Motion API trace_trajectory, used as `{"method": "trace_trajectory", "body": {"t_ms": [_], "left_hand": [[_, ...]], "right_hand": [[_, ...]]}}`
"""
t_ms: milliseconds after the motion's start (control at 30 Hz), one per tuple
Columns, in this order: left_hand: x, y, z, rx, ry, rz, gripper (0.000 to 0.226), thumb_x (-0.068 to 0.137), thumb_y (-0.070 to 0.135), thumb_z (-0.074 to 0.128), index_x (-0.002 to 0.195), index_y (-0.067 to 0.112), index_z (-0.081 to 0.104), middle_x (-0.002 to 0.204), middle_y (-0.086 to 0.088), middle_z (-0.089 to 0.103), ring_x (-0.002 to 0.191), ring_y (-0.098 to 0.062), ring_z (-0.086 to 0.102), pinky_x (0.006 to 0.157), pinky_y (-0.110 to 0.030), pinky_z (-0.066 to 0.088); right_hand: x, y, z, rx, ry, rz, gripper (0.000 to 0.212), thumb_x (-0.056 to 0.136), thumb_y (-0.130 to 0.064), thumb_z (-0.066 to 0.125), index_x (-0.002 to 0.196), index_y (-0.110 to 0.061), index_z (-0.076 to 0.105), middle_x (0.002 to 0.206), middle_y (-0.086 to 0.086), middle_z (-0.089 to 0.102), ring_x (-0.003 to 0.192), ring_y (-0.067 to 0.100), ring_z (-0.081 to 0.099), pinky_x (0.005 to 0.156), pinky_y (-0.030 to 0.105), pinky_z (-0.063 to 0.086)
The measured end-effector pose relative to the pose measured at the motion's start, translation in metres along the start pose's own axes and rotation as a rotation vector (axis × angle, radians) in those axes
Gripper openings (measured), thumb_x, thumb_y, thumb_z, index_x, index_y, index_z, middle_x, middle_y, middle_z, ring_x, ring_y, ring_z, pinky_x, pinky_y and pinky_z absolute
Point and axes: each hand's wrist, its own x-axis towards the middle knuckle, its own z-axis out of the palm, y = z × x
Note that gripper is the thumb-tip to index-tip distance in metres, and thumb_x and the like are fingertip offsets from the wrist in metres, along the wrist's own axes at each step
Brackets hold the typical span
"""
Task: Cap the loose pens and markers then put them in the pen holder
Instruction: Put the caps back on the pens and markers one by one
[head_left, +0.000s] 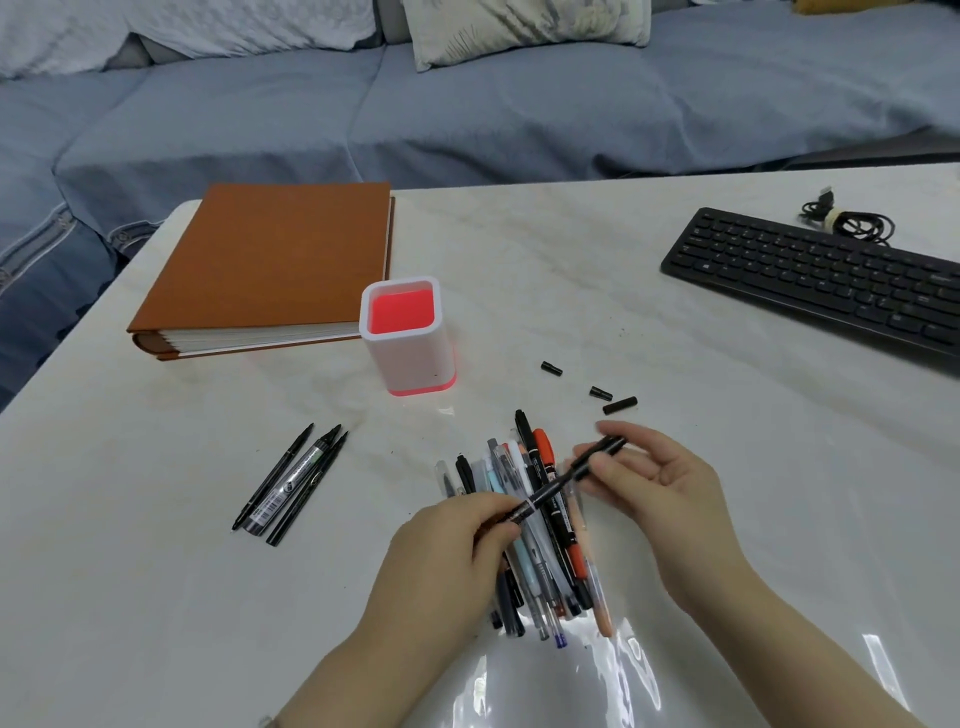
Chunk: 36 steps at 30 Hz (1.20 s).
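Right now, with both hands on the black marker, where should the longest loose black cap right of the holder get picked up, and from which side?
Pinch the longest loose black cap across its middle, from above. It lies flat on the white marble table, clear of the short black cap just beyond its left end, so its long sides look free for a grip.

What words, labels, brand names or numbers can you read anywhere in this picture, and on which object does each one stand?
None can be read.
Grey-barrelled marker: white lettering and a barcode, too blurred to read.
Black-and-orange marker in the pile: white print along the barrel, too small to read.
Keyboard: key legends, too small to read.
Pen holder and brown album: no text visible.
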Motion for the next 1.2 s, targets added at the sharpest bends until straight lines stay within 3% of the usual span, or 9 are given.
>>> {"method": "trace_trajectory", "body": {"t_ms": [100, 167, 367, 467, 600, 700, 867, 1033, 1200], "left_hand": [[0.003, -0.004, -0.003, 0.06, 0.071, -0.001, 0.019, 0.088, 0.023, 0.053, 0.097, 0.034, 0.066, 0.077, 0.02, 0.063, 0.078, -0.003, 0.061, 0.07, -0.015, 0.044], [0.006, -0.011, -0.006, 0.033, 0.082, -0.042, 0.018, 0.087, 0.021, 0.057, 0.096, 0.034, 0.066, 0.078, 0.021, 0.063, 0.077, -0.004, 0.062, 0.069, -0.016, 0.045], [0.007, -0.017, -0.006, -0.055, 0.102, -0.089, 0.033, 0.084, 0.018, 0.061, 0.074, 0.048, 0.051, 0.073, 0.016, 0.063, 0.073, -0.007, 0.063, 0.061, -0.011, 0.043], [0.005, -0.018, -0.004, -0.076, 0.104, -0.095, 0.036, 0.083, 0.017, 0.061, 0.074, 0.05, 0.05, 0.072, 0.016, 0.063, 0.071, -0.006, 0.063, 0.062, -0.008, 0.045], [0.005, -0.019, 0.0, -0.083, 0.101, -0.085, 0.036, 0.083, 0.015, 0.061, 0.073, 0.049, 0.052, 0.073, 0.015, 0.064, 0.071, -0.006, 0.062, 0.063, -0.007, 0.044], [0.005, -0.018, 0.003, -0.1, 0.089, -0.069, 0.032, 0.083, 0.017, 0.061, 0.074, 0.047, 0.054, 0.075, 0.013, 0.065, 0.072, -0.006, 0.062, 0.064, -0.011, 0.044], [0.002, -0.013, 0.003, -0.149, 0.103, -0.052, 0.031, 0.083, 0.017, 0.062, 0.072, 0.046, 0.056, 0.073, 0.013, 0.065, 0.073, -0.005, 0.062, 0.064, -0.01, 0.047], [0.001, -0.009, 0.0, -0.181, 0.105, -0.025, 0.03, 0.082, 0.018, 0.063, 0.075, 0.046, 0.057, 0.075, 0.011, 0.065, 0.074, -0.002, 0.059, 0.066, -0.007, 0.046], [-0.003, -0.002, -0.003, -0.184, 0.091, 0.006, 0.028, 0.082, 0.021, 0.063, 0.079, 0.048, 0.059, 0.077, 0.017, 0.064, 0.077, 0.005, 0.057, 0.067, -0.006, 0.044]], "right_hand": [[0.022, -0.002, -0.027, -0.038, 0.23, -0.04, 0.022, 0.083, 0.004, 0.056, 0.089, -0.015, 0.062, 0.06, -0.002, 0.072, 0.063, 0.009, 0.07, 0.068, 0.02, 0.058], [0.04, -0.006, -0.047, -0.356, 0.274, -0.083, 0.021, 0.083, 0.0, 0.059, 0.093, -0.018, 0.063, 0.059, -0.002, 0.07, 0.064, 0.012, 0.068, 0.072, 0.025, 0.056], [0.075, -0.002, -0.063, -1.202, 0.005, -0.049, 0.032, 0.084, -0.013, 0.056, 0.116, -0.021, 0.056, 0.077, -0.001, 0.055, 0.077, 0.02, 0.053, 0.06, 0.02, 0.039], [0.079, -0.005, -0.065, -1.332, -0.037, -0.044, 0.034, 0.086, -0.02, 0.056, 0.12, -0.022, 0.052, 0.094, 0.002, 0.056, 0.085, 0.02, 0.052, 0.075, 0.029, 0.042], [0.065, -0.011, -0.072, -1.416, -0.106, -0.109, 0.007, 0.083, -0.018, 0.059, 0.088, -0.022, 0.061, 0.09, -0.001, 0.052, 0.082, 0.016, 0.048, 0.071, 0.028, 0.038], [0.052, 0.003, -0.081, -1.54, -0.233, -0.084, 0.014, 0.081, -0.027, 0.063, 0.095, -0.024, 0.063, 0.094, -0.005, 0.048, 0.09, 0.014, 0.048, 0.073, 0.026, 0.039], [0.039, 0.012, -0.087, -1.53, -0.206, -0.208, 0.019, 0.088, -0.028, 0.056, 0.103, -0.019, 0.06, 0.102, -0.007, 0.053, 0.103, 0.014, 0.049, 0.078, 0.022, 0.039], [0.017, -0.01, -0.059, -1.092, -0.134, -0.267, 0.019, 0.09, -0.016, 0.049, 0.085, -0.033, 0.056, 0.073, -0.015, 0.062, 0.063, 0.001, 0.054, 0.06, 0.01, 0.04], [-0.002, -0.035, -0.032, -0.671, -0.103, -0.262, 0.019, 0.086, -0.008, 0.056, 0.075, -0.022, 0.063, 0.061, -0.027, 0.064, 0.052, -0.007, 0.053, 0.049, 0.002, 0.037]]}}
